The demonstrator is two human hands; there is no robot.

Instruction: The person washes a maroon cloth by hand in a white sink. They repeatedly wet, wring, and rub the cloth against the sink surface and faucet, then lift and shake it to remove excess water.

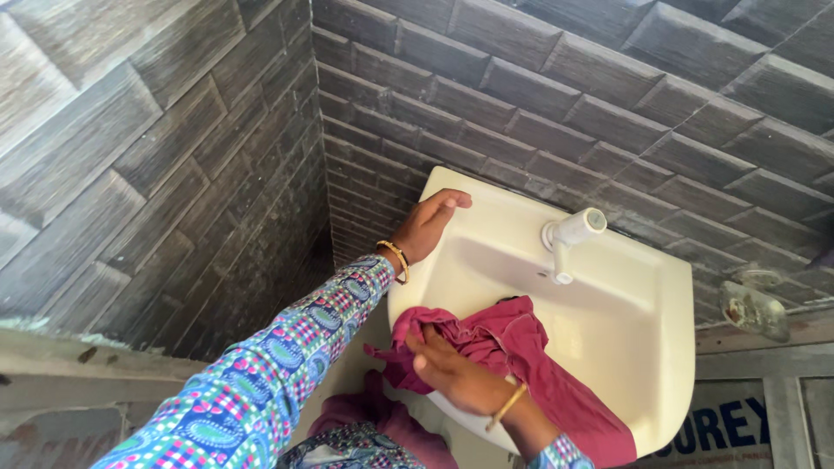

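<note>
Left hand (427,227) flat on basin (669,365); right hand (453,375) pressing cloth (521,334)

A corner is formed by two walls (156,165) clad in dark grey, bevelled rectangular tiles laid in a brick pattern, separated by pale grout lines; the right-hand wall (608,78) is lit more brightly than the left, and the corner seam is left in deep shadow; a rough, weathered ledge (78,360) is seen along the lower left, its surface chipped and stained; at the right edge a small soap dish (752,306) is fixed to the wall above a pale frame (782,382).
</note>
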